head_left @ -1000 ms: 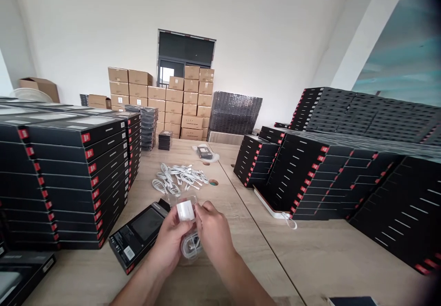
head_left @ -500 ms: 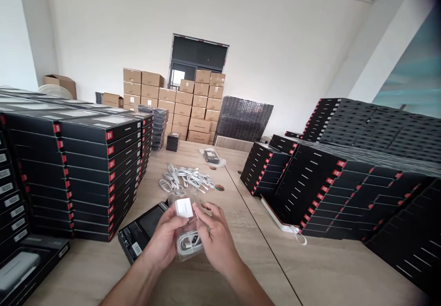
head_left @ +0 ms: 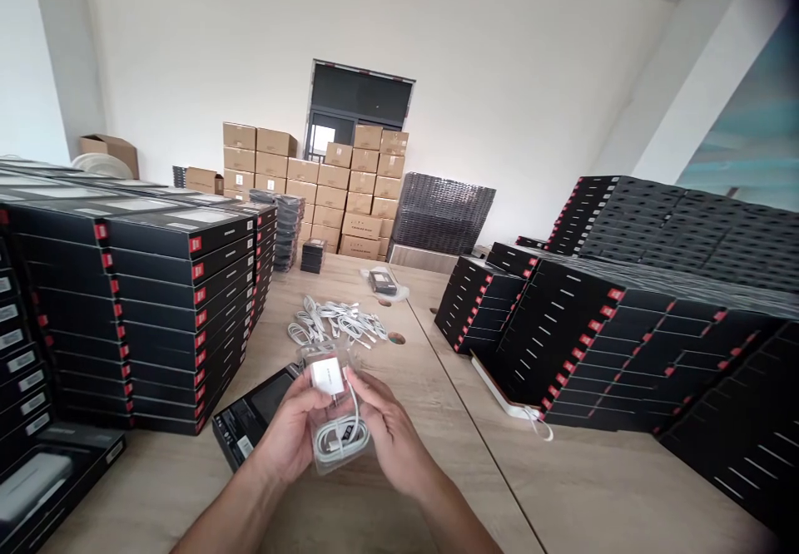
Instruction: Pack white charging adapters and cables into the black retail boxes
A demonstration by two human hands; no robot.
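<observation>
My left hand (head_left: 288,431) is closed around the left side of a clear plastic tray (head_left: 325,464), thumb over its edge. In the tray's upper part sits a white charger block (head_left: 327,376); a coiled white cable (head_left: 340,442) fills the lower part, tied at its middle. My right hand (head_left: 390,433) pinches the cable's free end near the charger, at the tray's right edge. Behind my left hand a black box (head_left: 250,408) lies on the table, partly covered by the hand. Beyond the tray is a heap of loose white cables (head_left: 340,321).
Tall stacks of black boxes (head_left: 156,321) stand at left, and more black boxes (head_left: 580,338) at right. An open box with a grey-white device (head_left: 37,487) is at lower left. A small bagged item (head_left: 382,282) lies farther back. Brown cartons (head_left: 334,196) are piled by the wall.
My right hand has shifted slightly down and right, its fingers closer together. More of the coil and the cable's free end now shows. The tray has moved a little left.
</observation>
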